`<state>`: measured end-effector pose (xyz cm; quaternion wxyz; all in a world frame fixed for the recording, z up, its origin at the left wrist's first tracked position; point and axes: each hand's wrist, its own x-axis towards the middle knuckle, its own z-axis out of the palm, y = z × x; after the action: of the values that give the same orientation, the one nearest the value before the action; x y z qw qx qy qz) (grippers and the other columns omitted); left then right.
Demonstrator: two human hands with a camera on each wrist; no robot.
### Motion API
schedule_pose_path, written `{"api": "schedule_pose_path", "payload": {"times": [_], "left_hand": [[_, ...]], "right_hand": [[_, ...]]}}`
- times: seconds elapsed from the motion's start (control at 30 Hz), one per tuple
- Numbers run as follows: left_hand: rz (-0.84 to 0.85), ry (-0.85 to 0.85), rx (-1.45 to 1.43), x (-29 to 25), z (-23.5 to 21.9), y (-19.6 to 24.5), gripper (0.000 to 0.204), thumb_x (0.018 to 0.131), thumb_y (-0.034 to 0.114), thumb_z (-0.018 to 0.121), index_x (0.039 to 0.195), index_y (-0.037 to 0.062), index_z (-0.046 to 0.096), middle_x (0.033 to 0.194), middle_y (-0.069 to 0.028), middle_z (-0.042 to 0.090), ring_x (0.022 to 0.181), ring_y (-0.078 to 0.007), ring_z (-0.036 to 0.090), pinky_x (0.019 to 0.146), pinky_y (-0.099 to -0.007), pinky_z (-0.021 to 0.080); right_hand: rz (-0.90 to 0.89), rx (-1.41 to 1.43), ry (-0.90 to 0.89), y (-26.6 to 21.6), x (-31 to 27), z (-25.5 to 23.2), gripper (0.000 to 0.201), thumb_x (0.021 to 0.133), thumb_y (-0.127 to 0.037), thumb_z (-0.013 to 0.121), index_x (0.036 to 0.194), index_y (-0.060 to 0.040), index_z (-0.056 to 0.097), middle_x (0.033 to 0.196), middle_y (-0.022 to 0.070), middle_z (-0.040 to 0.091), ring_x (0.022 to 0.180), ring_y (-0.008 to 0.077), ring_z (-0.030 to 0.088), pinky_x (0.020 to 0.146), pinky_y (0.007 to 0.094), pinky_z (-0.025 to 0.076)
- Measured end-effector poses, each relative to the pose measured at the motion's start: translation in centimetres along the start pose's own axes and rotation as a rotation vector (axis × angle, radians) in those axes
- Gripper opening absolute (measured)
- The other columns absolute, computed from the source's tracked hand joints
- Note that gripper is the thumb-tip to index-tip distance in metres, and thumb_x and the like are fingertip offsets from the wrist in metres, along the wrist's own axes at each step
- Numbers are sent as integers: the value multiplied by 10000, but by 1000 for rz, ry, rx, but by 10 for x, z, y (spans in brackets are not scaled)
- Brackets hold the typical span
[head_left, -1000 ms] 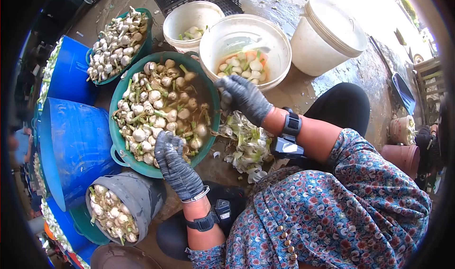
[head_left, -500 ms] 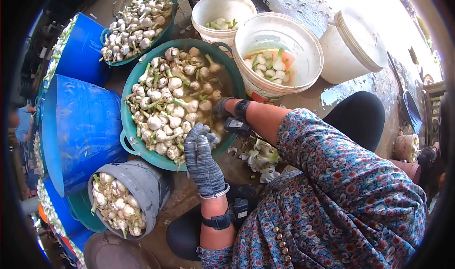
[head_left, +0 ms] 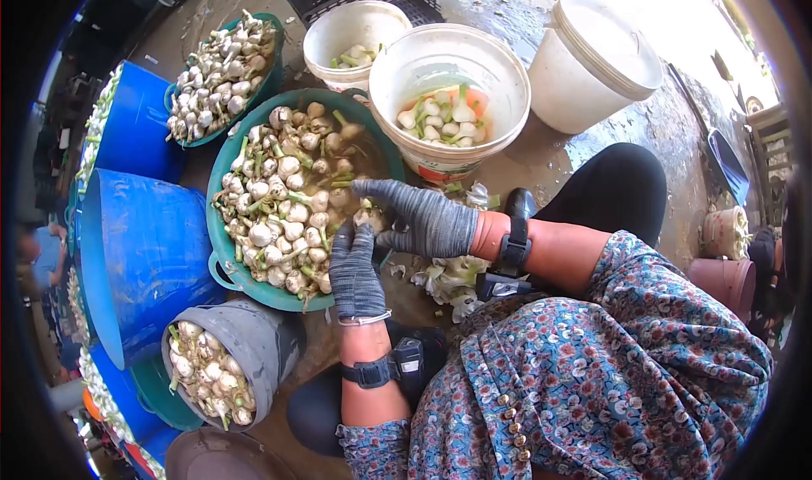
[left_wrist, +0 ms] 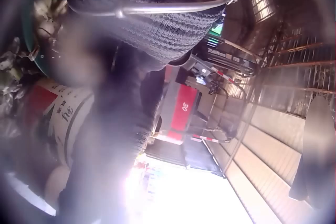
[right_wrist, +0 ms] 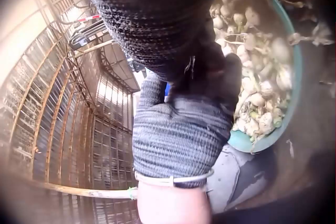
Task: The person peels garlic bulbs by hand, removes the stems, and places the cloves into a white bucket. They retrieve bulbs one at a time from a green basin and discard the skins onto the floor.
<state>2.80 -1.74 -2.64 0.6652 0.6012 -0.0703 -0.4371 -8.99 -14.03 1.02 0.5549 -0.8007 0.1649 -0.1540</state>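
While wet floor (head_left: 554, 154) lies past your right hand (head_left: 436, 219) (fingers bent, hold unclear), rusty bars (right_wrist: 60, 113) farther off, your left hand (head_left: 356, 279) pinches a pale garlic bulb (head_left: 370, 215).

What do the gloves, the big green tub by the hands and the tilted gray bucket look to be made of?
Gloves: knitted fabric, matte; the wrist views show knit texture.
Green tub: probably plastic, smooth; even color, looped handle of the same color.
Gray bucket: plastic or rubber, dull and smudged; can't tell which.
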Motion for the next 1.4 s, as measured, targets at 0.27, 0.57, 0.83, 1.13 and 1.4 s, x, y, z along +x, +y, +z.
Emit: {"api": "schedule_pose_path", "payload": {"times": [0.27,0.57,0.83,1.13,1.4], "left_hand": [[80,105,133,-11,31,5,289,893,52,648,1160,-12,559,1063,-78,626,956,-132,593,870,-259,503],[252,30,288,-13,29,2,264,870,32,667,1116,-6,579,1013,-45,610,921,-120,563,852,-274,493],[179,-150,-76,-23,10,15,369,950,212,602,1247,35,475,1148,-92,521,985,-209,573,872,-383,549],[231,-30,161,-20,16,0,306,890,32,621,1173,20,503,1107,-46,534,999,-134,511,936,-272,437],[193,-272,-75,-33,20,12,383,955,248,582,1237,7,487,1122,-105,544,981,-214,571,897,-382,511]], "right_hand": [[-3,-327,312,0,-25,-19,131,856,-197,667,928,-89,683,834,89,665,786,276,657,705,370,534],[73,-396,228,-3,-18,-18,139,817,-186,654,849,-52,640,794,131,651,758,315,646,690,394,518],[338,-254,333,19,-10,-32,177,858,-206,656,906,-37,671,779,151,670,730,329,653,677,396,522],[-93,-403,267,-11,-17,-10,144,813,-205,655,868,-72,641,811,133,634,745,343,636,662,432,517],[209,-273,403,28,-8,-23,151,818,-191,664,839,-43,649,726,172,650,695,352,647,644,419,513]]}}
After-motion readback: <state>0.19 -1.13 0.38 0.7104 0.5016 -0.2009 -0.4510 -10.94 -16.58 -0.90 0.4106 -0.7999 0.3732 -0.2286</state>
